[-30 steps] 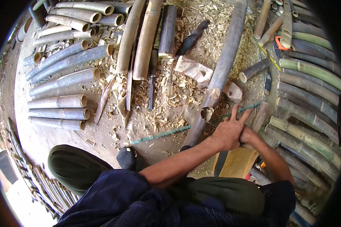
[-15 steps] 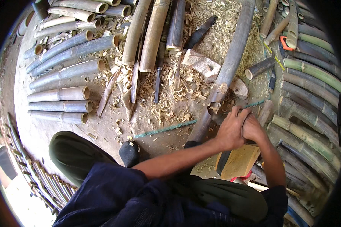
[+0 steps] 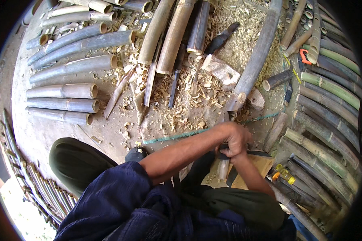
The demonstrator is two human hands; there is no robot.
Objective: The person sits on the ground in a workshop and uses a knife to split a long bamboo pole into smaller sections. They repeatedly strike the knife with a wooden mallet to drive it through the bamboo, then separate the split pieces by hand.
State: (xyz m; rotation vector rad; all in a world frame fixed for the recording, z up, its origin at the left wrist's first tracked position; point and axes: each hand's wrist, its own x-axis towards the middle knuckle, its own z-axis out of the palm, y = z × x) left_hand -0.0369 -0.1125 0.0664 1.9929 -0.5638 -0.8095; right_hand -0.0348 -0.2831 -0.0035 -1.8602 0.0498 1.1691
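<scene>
Your left grip (image 3: 234,133) and right grip (image 3: 236,152) have shifted left, toward you. Right looks closed round the pale-ended handle (image 3: 223,170), just left of the wooden board (image 3: 263,164); left's fingers hidden, can't tell. Handle likely light, stiff; hold mid-length.

Single view: head camera, left fisheye of the side-by-side pair worn on the person's head. Looks steeply down; upright, not mirrored. Nearest the lens: navy garment (image 3: 136,201) and dark trousers (image 3: 80,164), between 5 and 8 o'clock. Left hand (image 3: 234,134) and right hand (image 3: 238,153) at middle range, toward 4 o'clock of centre. Floor (image 3: 108,130) farther off, running up toward 12. Bamboo poles (image 3: 330,83) bend at the 3 o'clock rim; dark vignette rings the field.
</scene>
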